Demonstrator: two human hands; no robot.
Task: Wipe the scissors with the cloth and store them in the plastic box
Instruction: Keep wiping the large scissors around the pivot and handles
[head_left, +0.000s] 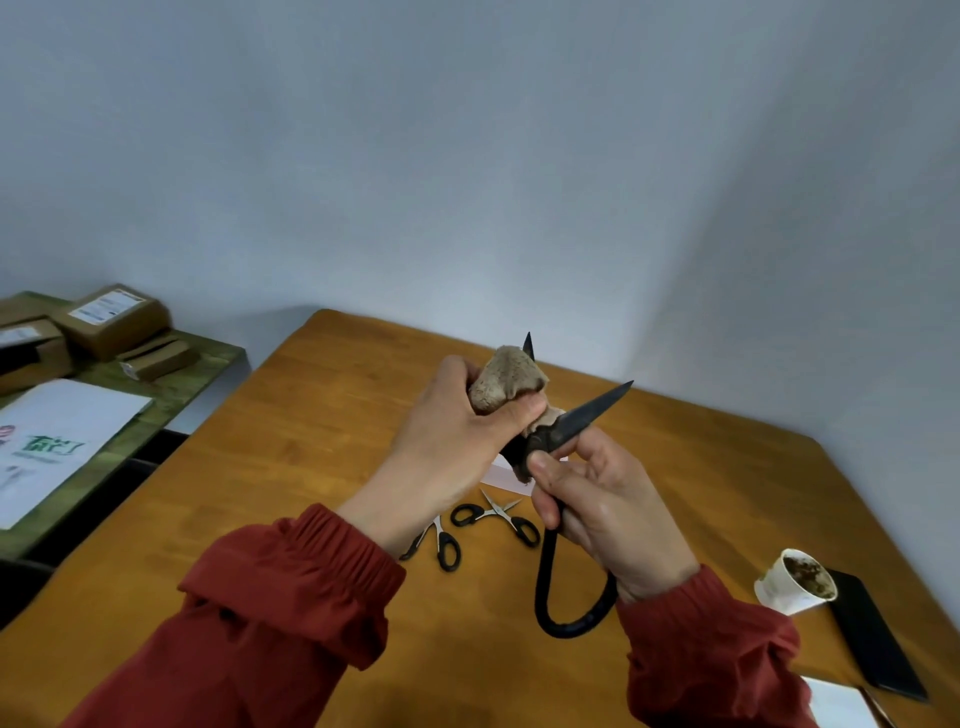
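While left hand (447, 447) clutches cloth (506, 382) and right hand (608, 514) grips large scissors (587, 415), a cup (774, 590) holds brown dregs.

I see my left hand (441, 447) and right hand (608, 514), both bare. Just behind each wrist begins a loose rust-red sleeve: left sleeve (280, 597), right sleeve (717, 644). Each has a gathered elastic cuff (353, 545), and the fabric creases farther back.

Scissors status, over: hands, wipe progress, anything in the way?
Left hand grips cloth round one blade. Right hand holds large black scissors, blades apart. Two small scissors lie on table beneath, clear of the hands.
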